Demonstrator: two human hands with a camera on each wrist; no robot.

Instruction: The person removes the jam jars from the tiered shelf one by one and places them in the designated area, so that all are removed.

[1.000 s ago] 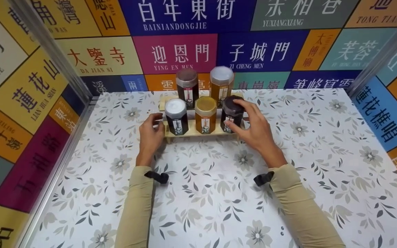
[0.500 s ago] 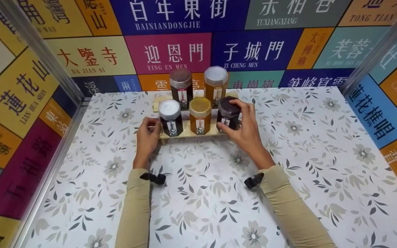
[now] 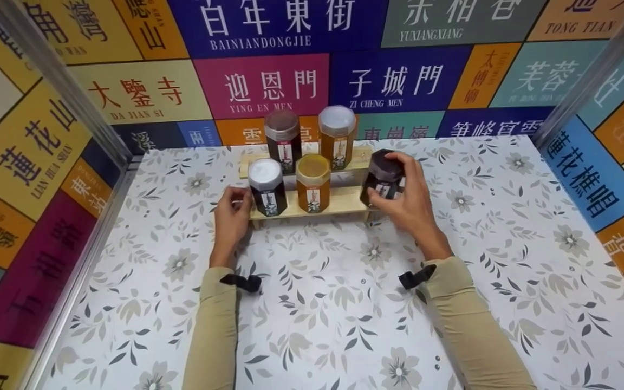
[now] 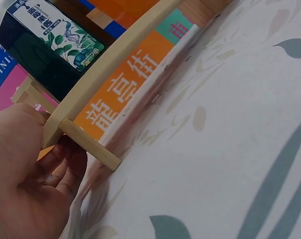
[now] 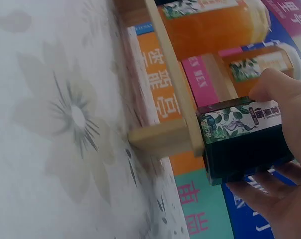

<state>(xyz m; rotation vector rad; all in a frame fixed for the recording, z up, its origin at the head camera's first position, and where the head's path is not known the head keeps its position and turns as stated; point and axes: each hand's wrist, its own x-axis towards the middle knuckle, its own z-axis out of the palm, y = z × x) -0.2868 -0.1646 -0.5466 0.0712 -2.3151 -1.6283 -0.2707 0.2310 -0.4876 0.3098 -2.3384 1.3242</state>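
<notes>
A two-step wooden rack (image 3: 339, 199) carries several faceted honey jars. My left hand (image 3: 232, 219) pinches the rack's left end; in the left wrist view the thumb lies over the shelf and the curled fingers (image 4: 65, 172) under it. My right hand (image 3: 414, 203) grips a dark jar (image 5: 245, 149) with a dark lid at the right end of the lower step. Its base is at the shelf's end, slightly tilted; whether it still touches the wood I cannot tell. A white-lidded dark jar (image 3: 267, 189) and a yellow-lidded amber jar (image 3: 313, 187) stand left of it.
On the upper step stand a brown-lidded dark jar (image 3: 283, 143) and a silver-lidded amber jar (image 3: 337, 138). Behind the rack rises a wall (image 3: 268, 86) of coloured sign panels, with side walls left and right. A floral cloth (image 3: 312, 303) covers the table.
My right hand has moved the dark jar to the right, widening the gap to the yellow-lidded jar. My left fingers have closed on the rack's end. The head view has shifted slightly.
</notes>
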